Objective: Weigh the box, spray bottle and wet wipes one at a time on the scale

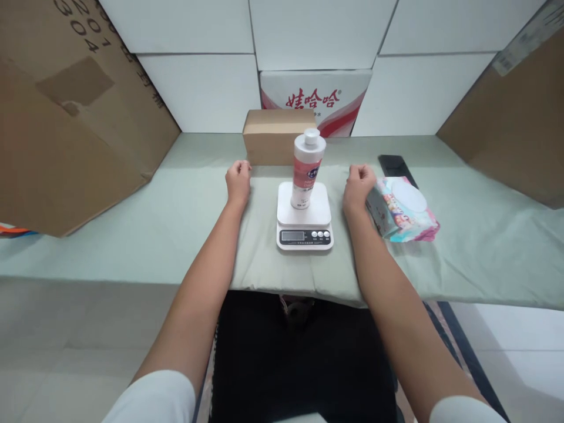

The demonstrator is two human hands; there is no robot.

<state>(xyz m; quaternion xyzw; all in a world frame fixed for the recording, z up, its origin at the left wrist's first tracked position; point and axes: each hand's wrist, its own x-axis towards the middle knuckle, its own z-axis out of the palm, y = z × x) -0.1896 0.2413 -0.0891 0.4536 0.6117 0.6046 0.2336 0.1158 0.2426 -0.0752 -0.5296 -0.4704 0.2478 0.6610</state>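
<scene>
My left hand (pixel 238 181) is curled into a fist on the green cloth, to the left of a white kitchen scale (pixel 304 216). On the other side of the scale my right hand (pixel 358 185) rests, also closed in a fist. Nothing shows in either hand. A white bottle with a pink label (pixel 307 170) and a white cap stands upright on the scale's platform, apart from both hands. The scale's small display looks blank. Close to my right wrist lies a soft pack of wipes (pixel 405 208) with a white lid.
Behind the bottle sits a small brown cardboard box (pixel 268 141), with a white and red printed carton (pixel 348 97) at its back. A dark phone (pixel 394 166) lies beyond the wipes. Large cardboard panels (pixel 66 147) flank the cloth-covered table (pixel 132 235), the other being on the right (pixel 515 117).
</scene>
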